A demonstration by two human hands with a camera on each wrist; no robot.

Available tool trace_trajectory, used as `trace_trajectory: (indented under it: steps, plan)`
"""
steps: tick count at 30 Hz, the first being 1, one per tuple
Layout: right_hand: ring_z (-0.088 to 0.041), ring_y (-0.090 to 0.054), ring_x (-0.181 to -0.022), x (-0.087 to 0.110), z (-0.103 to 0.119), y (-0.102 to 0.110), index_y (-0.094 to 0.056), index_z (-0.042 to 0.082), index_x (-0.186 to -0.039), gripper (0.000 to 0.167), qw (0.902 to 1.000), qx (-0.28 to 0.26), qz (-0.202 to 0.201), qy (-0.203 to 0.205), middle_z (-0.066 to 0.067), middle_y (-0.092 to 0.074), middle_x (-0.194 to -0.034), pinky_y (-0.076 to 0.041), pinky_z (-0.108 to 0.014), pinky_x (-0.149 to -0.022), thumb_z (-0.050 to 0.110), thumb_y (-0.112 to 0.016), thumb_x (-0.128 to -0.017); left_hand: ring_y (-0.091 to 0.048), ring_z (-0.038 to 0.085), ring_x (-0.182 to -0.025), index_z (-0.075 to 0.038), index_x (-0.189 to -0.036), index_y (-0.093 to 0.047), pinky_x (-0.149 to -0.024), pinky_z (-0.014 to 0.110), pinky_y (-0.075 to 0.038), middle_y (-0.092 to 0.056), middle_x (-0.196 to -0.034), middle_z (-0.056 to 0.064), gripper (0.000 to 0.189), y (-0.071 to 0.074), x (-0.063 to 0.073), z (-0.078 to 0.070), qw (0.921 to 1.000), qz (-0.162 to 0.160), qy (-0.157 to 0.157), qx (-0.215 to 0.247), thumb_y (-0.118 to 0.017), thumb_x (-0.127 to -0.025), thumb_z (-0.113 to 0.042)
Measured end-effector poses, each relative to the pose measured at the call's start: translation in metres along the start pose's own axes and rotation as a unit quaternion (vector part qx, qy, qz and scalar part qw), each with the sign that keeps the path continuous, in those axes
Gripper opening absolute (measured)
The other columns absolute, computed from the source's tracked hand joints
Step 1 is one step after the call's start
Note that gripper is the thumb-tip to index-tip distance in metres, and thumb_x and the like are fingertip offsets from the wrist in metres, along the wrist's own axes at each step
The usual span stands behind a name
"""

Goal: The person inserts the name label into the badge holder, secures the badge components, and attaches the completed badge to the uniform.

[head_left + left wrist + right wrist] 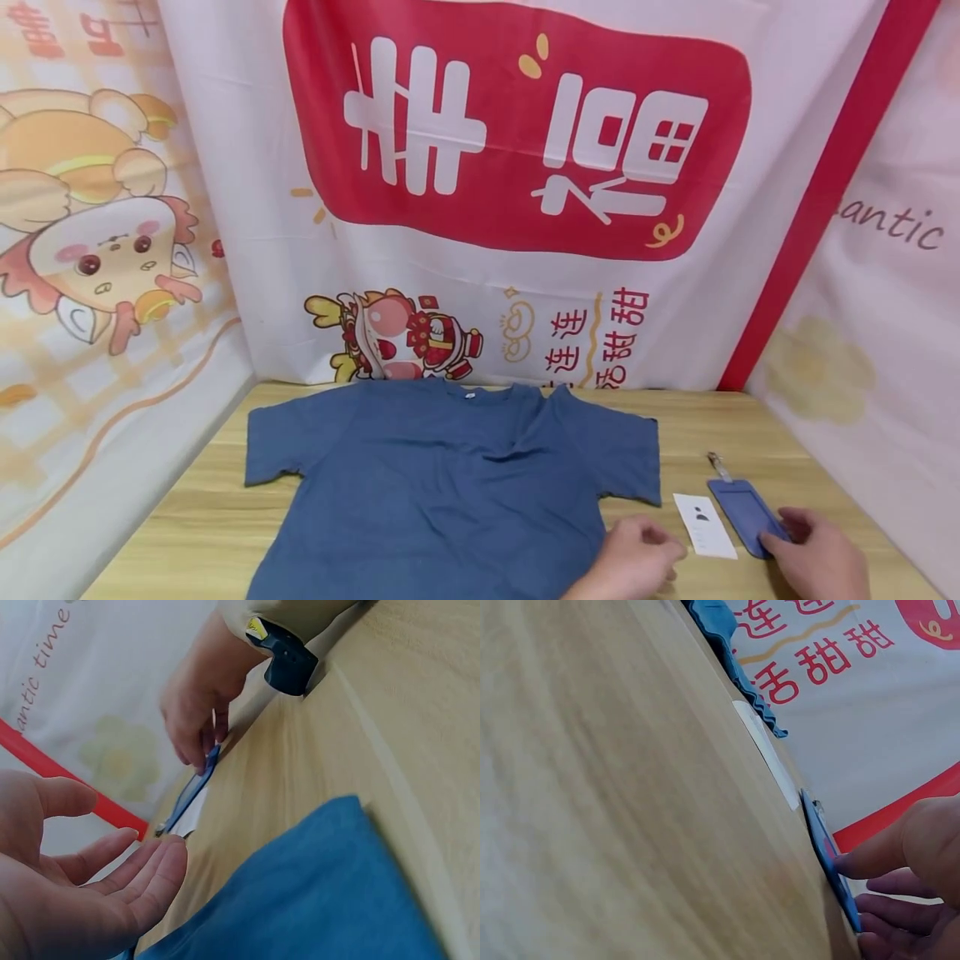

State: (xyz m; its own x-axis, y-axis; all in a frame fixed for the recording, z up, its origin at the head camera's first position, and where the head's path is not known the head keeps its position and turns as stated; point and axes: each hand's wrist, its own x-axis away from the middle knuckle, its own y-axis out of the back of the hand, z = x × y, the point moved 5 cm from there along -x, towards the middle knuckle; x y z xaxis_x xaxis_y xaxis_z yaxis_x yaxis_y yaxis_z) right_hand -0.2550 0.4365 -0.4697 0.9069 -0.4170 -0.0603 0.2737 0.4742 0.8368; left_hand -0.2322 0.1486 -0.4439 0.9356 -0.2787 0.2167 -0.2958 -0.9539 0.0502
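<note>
A blue badge holder (742,510) with a metal clip (717,465) at its far end lies on the right of the table. My right hand (822,557) pinches its near end, the thumb on its face and the fingers along the outer edge, as the right wrist view shows. Left of the holder is a white card (707,533) printed with a small dark figure. Beside that card hovers my left hand (637,552), holding nothing; its fingers are loosely bent in the left wrist view. A blue T-shirt (442,492) is spread out to the left, collar at the far side.
The wooden table (187,508) meets a printed cloth backdrop (247,208) at the back, with cloth walls on both sides. The right wall (862,433) stands close beyond my right hand. A dark band (289,664) sits on the right wrist.
</note>
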Motion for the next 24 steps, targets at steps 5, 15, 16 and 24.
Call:
trace_trajectory:
  steps: [5, 15, 16, 24]
  plan:
    - [-0.055, -0.066, -0.112, 0.004, -0.001, 0.001, -0.059, -0.016, -0.134, 0.067, 0.9993, 0.015, 0.028, 0.019, -0.034, -0.072, -0.121, -0.05, -0.051, -0.086, 0.028, -0.082, -0.09, -0.068, 0.018, -0.071, -0.01, -0.09, -0.069, -0.069, 0.031, -0.058, -0.069, -0.077, 0.007, 0.005, -0.008, -0.001, 0.005, 0.9996, -0.004, 0.027, 0.002, -0.073, -0.093, -0.01]
    - [-0.056, -0.066, -0.111, 0.007, 0.007, 0.004, -0.055, -0.022, -0.133, 0.09, 0.9971, 0.043, 0.058, 0.021, -0.04, -0.068, -0.123, -0.055, -0.057, -0.089, 0.048, -0.088, -0.086, -0.066, 0.013, -0.064, -0.01, -0.087, -0.068, -0.06, 0.023, -0.055, -0.07, -0.072, 0.007, 0.007, -0.01, -0.006, 0.007, 0.9994, -0.026, -0.015, 0.015, -0.072, -0.093, -0.006]
    - [-0.055, -0.067, -0.109, 0.008, 0.008, 0.004, -0.056, -0.022, -0.132, 0.089, 0.9969, 0.048, 0.057, 0.025, -0.04, -0.069, -0.121, -0.055, -0.056, -0.087, 0.047, -0.088, -0.086, -0.066, 0.012, -0.064, -0.01, -0.087, -0.068, -0.06, 0.023, -0.055, -0.07, -0.071, 0.007, 0.008, -0.011, -0.006, 0.007, 0.9993, -0.029, -0.017, 0.019, -0.072, -0.093, -0.006]
    - [-0.035, -0.066, -0.092, 0.013, 0.009, 0.0, -0.058, -0.019, -0.128, 0.09, 0.9968, 0.03, 0.074, -0.001, -0.028, -0.071, -0.104, -0.047, -0.037, -0.074, 0.051, -0.09, -0.082, -0.065, 0.009, -0.065, -0.006, -0.09, -0.076, -0.061, 0.02, -0.055, -0.07, -0.07, 0.005, 0.007, -0.022, -0.009, 0.008, 0.9984, -0.041, -0.016, 0.036, -0.07, -0.091, -0.004]
